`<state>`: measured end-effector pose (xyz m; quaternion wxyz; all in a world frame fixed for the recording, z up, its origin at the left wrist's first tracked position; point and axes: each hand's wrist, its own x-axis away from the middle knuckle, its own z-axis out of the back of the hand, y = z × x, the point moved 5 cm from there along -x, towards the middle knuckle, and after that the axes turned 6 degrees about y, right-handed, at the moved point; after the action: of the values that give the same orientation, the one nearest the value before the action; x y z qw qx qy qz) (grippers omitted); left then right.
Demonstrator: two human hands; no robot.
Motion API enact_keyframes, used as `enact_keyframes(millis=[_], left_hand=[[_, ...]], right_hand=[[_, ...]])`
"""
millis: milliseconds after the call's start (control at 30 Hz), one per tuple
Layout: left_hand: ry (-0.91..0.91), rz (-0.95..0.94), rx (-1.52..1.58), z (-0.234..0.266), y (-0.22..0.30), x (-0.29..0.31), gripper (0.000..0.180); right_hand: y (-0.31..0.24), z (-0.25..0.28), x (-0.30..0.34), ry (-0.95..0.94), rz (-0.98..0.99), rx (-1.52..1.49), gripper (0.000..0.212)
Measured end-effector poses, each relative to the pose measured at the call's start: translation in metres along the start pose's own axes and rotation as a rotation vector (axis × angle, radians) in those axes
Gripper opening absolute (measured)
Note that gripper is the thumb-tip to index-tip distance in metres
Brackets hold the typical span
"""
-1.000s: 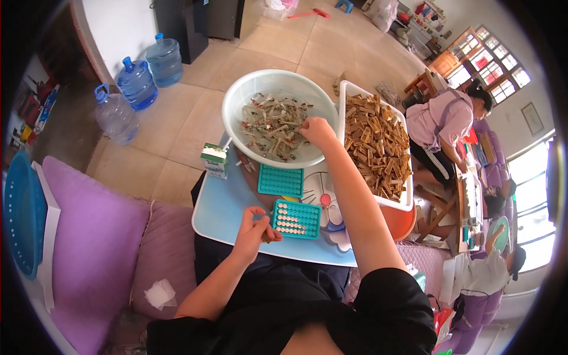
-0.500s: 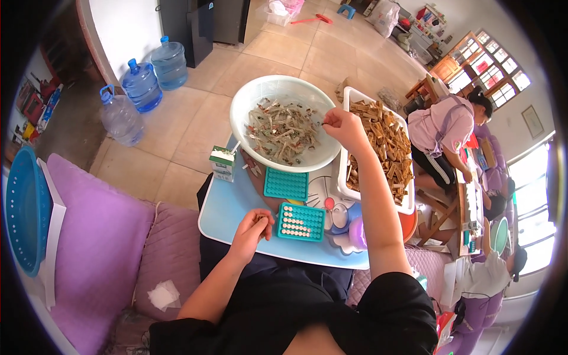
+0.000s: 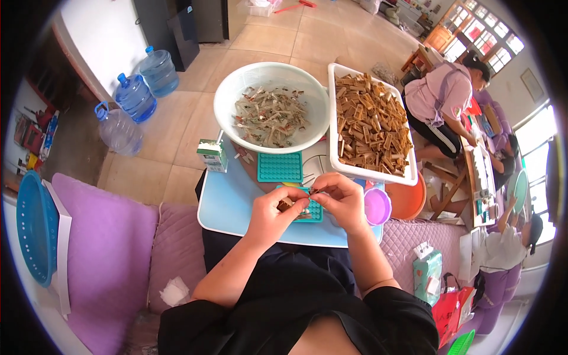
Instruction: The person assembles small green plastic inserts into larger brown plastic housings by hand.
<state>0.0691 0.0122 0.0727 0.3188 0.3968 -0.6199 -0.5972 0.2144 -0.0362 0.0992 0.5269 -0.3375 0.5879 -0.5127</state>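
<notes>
My two hands meet over the near teal grid tray (image 3: 316, 214), which they mostly cover. In the curled fingers of my left hand (image 3: 269, 213) sits a small brown piece (image 3: 285, 204), similar in colour to the wood-like pieces (image 3: 373, 118) heaped in the white rectangular tray (image 3: 333, 127). My right hand (image 3: 342, 204) is closed in a pinch on a tiny dark scrap (image 3: 312, 190), touching or nearly touching the left fingertips. A second teal grid tray (image 3: 280, 168) lies just beyond. Behind it stands a wide pale basin (image 3: 222, 112) holding many thin, mixed-coloured scraps (image 3: 272, 115).
A green-and-white carton (image 3: 213, 155) stands at the light-blue table's (image 3: 222, 204) left edge. Right of my hands are a purple bowl (image 3: 377, 207) and an orange bucket (image 3: 409, 198). Water jugs (image 3: 135, 97) stand on the floor. People (image 3: 441, 97) work at another table on the right.
My right hand has come back from the basin's right rim to my left hand. The left hand has moved right, over the near grid tray. The view has shifted slightly.
</notes>
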Motion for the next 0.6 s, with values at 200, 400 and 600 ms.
enact_keyframes(millis=[200, 400, 600], left_hand=[[-0.191, 0.145, 0.272, -0.025, -0.015, 0.02, 0.013], [-0.168, 0.058, -0.101, -0.021, -0.001, 0.019, 0.011], [-0.099, -0.22, -0.084, -0.026, 0.022, 0.008, 0.014]], right_hand=[[0.01, 0.009, 0.026, 0.153, -0.006, -0.358, 0.018], [0.03, 0.013, 0.041, 0.192, -0.154, -0.678, 0.027], [0.03, 0.012, 0.047, 0.14, -0.218, -0.713, 0.031]])
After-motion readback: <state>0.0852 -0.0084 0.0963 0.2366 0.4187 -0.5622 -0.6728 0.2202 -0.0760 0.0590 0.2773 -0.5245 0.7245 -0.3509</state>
